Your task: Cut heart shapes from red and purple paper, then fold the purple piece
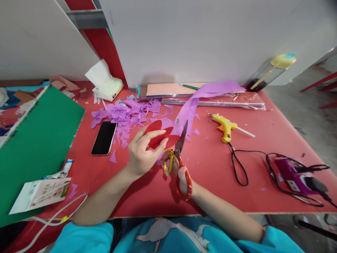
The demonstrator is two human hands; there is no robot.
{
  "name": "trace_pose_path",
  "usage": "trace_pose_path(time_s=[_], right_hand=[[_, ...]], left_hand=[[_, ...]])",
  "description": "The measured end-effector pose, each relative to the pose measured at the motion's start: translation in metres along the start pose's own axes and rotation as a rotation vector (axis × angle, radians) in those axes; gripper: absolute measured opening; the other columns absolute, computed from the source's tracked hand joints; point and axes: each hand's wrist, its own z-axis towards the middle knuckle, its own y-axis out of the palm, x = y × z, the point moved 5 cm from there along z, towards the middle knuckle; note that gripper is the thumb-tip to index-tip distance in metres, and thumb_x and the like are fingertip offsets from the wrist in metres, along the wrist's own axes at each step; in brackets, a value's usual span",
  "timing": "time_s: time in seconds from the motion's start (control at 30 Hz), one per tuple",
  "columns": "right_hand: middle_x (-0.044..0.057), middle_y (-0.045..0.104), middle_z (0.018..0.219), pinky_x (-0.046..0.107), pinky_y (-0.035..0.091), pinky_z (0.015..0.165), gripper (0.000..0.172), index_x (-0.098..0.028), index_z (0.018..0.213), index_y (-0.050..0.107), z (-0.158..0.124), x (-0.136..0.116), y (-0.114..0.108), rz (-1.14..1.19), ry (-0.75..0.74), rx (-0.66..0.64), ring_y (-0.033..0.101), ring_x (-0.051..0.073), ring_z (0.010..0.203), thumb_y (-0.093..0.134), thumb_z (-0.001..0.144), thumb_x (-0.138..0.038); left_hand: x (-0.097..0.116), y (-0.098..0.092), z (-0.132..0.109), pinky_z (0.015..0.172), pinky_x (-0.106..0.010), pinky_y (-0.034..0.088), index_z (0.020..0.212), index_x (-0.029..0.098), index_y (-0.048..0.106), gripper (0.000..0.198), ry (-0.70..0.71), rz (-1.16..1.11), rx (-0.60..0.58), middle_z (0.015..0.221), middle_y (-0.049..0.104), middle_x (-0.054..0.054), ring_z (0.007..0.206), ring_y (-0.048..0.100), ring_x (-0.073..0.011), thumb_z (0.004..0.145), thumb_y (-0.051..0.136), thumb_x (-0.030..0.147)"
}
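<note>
My left hand (141, 151) pinches a red paper petal shape (156, 140) together with the end of a purple paper strip (190, 109). That strip runs back and to the right, over the stacked paper packs. In my right hand (182, 178) are scissors (181, 140) with one red and one yellow handle, my fingers through the loops. Their blades stand apart and point away from me, right at the edge of the purple paper beside the red shape. Purple scraps (122, 130) and a folded purple paper flower (118, 110) lie beyond my left hand.
On the red table (210, 189) lie a phone (104, 138), a yellow glue gun (225, 127) with its cord, and a purple power box (296, 175). Paper packs (168, 90), tissues (108, 88) and a yellow-lidded bottle (268, 73) stand along the back. A green board (52, 130) is at left.
</note>
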Motion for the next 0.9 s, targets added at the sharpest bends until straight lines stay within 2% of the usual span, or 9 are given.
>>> trace_pose_path(time_s=[0.1,0.37,0.47,0.6,0.7,0.9], right_hand=[[0.004,0.045,0.090,0.035,0.042,0.060,0.065,-0.028,0.115,0.048,0.000,-0.001,0.002,0.009,-0.043,-0.052,0.039,0.014,0.059,0.022,0.079,-0.076],[0.004,0.043,0.093,0.032,0.039,0.055,0.061,-0.027,0.107,0.051,0.002,-0.010,0.005,0.076,-0.070,-0.044,0.036,0.012,0.058,0.030,0.078,-0.075],[0.003,0.042,0.090,0.031,0.036,0.054,0.058,-0.026,0.102,0.052,0.003,-0.013,0.006,0.093,-0.087,-0.046,0.034,0.012,0.057,0.032,0.078,-0.074],[0.001,0.040,0.084,0.029,0.032,0.051,0.056,-0.026,0.100,0.052,0.004,-0.014,0.006,0.118,-0.080,-0.067,0.030,0.011,0.055,0.032,0.078,-0.074],[0.001,0.041,0.083,0.029,0.031,0.051,0.056,-0.026,0.097,0.052,0.004,-0.015,0.006,0.110,-0.076,-0.065,0.030,0.011,0.055,0.031,0.078,-0.075],[0.002,0.041,0.086,0.028,0.029,0.049,0.054,-0.026,0.093,0.052,0.005,-0.017,0.006,0.116,-0.082,-0.075,0.030,0.011,0.055,0.034,0.077,-0.075]], left_hand=[[-0.001,0.001,0.000,0.037,-0.019,0.038,0.088,0.020,0.064,0.020,-0.003,-0.003,0.000,0.076,0.068,0.005,0.033,0.032,-0.0010,0.070,0.072,0.016],[0.000,0.001,0.001,0.047,-0.022,0.046,0.088,0.020,0.064,0.019,0.019,0.013,-0.006,0.076,0.068,0.005,0.032,0.032,-0.0009,0.070,0.071,0.016],[0.003,0.001,0.003,0.055,-0.022,0.051,0.087,0.020,0.063,0.019,0.042,0.039,-0.001,0.076,0.068,0.005,0.037,0.045,-0.0028,0.071,0.071,0.015],[0.005,0.000,0.004,0.059,-0.021,0.053,0.086,0.018,0.063,0.019,0.057,0.054,-0.001,0.075,0.068,0.003,0.062,0.064,-0.0100,0.070,0.070,0.013],[0.005,0.000,0.004,0.062,-0.022,0.054,0.087,0.017,0.062,0.020,0.067,0.046,-0.001,0.075,0.068,0.002,0.070,0.067,-0.0124,0.069,0.071,0.012],[0.005,0.000,0.004,0.065,-0.022,0.055,0.087,0.018,0.062,0.020,0.058,0.041,0.000,0.076,0.068,0.002,0.071,0.067,-0.0122,0.070,0.071,0.013]])
